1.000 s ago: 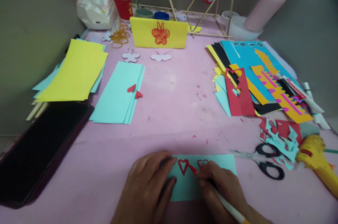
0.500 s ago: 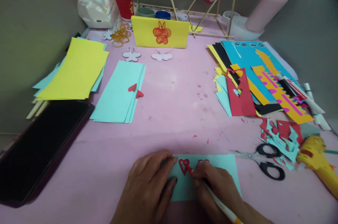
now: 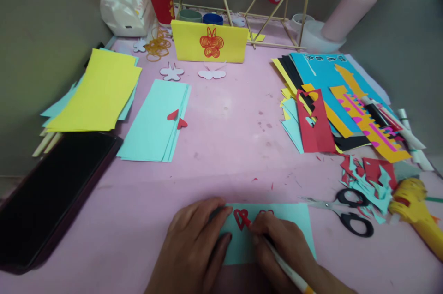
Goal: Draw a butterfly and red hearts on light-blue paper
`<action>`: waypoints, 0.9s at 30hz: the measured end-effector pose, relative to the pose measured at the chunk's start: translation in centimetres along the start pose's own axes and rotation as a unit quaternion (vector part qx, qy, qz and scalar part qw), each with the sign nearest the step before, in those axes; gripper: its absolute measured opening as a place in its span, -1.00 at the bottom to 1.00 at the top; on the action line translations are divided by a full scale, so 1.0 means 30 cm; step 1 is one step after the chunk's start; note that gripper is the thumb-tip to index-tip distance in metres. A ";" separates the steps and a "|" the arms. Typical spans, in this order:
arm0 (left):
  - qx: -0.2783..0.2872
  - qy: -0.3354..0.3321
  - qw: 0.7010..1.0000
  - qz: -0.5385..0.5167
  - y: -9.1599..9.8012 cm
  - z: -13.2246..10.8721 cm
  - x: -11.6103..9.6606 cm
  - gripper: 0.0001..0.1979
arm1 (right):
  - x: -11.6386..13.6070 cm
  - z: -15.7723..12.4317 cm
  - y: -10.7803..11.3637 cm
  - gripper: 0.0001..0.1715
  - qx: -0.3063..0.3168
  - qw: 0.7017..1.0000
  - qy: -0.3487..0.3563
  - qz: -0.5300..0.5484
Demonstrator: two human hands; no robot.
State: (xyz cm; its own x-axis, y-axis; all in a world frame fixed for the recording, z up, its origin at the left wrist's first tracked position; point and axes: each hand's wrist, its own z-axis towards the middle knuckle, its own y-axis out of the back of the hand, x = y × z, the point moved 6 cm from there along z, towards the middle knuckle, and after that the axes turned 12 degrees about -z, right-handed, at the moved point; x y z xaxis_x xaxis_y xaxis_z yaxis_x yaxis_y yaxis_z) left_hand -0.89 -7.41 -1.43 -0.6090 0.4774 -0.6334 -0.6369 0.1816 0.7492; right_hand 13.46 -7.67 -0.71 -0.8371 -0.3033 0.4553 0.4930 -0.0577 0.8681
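A light blue paper sheet (image 3: 238, 248) lies on the table in front of me. My left hand (image 3: 197, 238) rests on its left edge, fingers stretched out and thumb apart, pressing it flat. Between the fingers of my right hand (image 3: 280, 238) is a white marker pen (image 3: 289, 271) with a red tip, which touches a red heart (image 3: 239, 221) drawn on the sheet. A second red drawing (image 3: 266, 213) is partly covered by that hand. Scissors (image 3: 341, 211) with black handles lie just right of the sheet.
A black tablet-like device (image 3: 55, 192) lies at left, near yellow sheets (image 3: 95, 93) and blue sheets (image 3: 148, 123). Paper scraps (image 3: 370, 188) and a yellow glue gun (image 3: 411, 206) are at right. A yellow card (image 3: 187, 42) with a red butterfly stands at the back.
The marker tip has shifted slightly on the left heart, whose red line looks thicker on its right side. My left hand has stayed in place.
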 end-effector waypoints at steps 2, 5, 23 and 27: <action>-0.001 -0.001 1.000 -0.003 0.001 0.002 -0.001 -0.70 | 0.000 -0.001 -0.001 -0.76 -0.001 1.000 0.003 0.004; 0.000 0.000 1.000 -0.008 0.000 0.003 -0.003 -0.70 | -0.001 -0.002 -0.003 -0.76 0.004 1.000 0.013 0.006; 0.006 -0.012 1.000 0.004 -0.005 -0.001 0.002 -0.68 | 0.007 0.006 0.000 -0.76 0.010 1.000 0.019 0.013; 0.006 -0.014 1.000 -0.001 -0.007 -0.002 0.002 -0.67 | 0.010 0.007 0.001 -0.76 0.009 1.000 0.025 0.007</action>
State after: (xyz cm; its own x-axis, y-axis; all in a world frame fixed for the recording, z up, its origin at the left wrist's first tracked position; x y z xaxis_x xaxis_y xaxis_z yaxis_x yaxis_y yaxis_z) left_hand -0.84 -7.47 -1.64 -0.5942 0.5017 -0.6287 -0.6318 0.1925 0.7509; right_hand 13.16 -7.57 -0.50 -0.8167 -0.3520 0.4572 0.4998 -0.0355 0.8654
